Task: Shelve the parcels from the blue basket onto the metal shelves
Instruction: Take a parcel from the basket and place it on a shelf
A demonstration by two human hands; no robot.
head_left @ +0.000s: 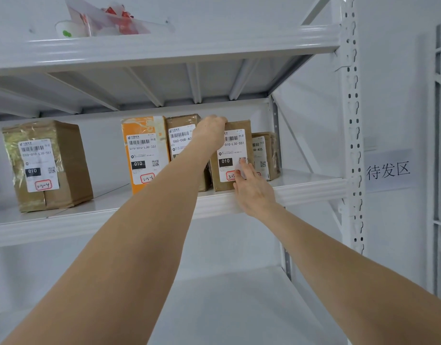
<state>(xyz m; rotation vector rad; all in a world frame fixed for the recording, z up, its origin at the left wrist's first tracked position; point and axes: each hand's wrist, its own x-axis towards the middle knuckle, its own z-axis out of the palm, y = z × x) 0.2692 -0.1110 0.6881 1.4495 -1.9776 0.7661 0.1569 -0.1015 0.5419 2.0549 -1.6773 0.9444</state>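
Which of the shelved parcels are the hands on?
The brown cardboard parcel second from the right, marked 010: the left hand grips its top, the right hand touches its front.

We find warm tones set against plain white.
On the white metal shelf [314,188], the tall orange cardboard parcel [144,150] at 9 o'clock of the brown cardboard parcel [229,151] shares its white label pattern: black barcode stripes, black "010" block, red-ringed tag.

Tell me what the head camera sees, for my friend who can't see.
Two hands hold a brown parcel standing on a white metal shelf: the left hand grips its top, the right hand touches its label with straight fingers. Four more labelled parcels stand on the same shelf.
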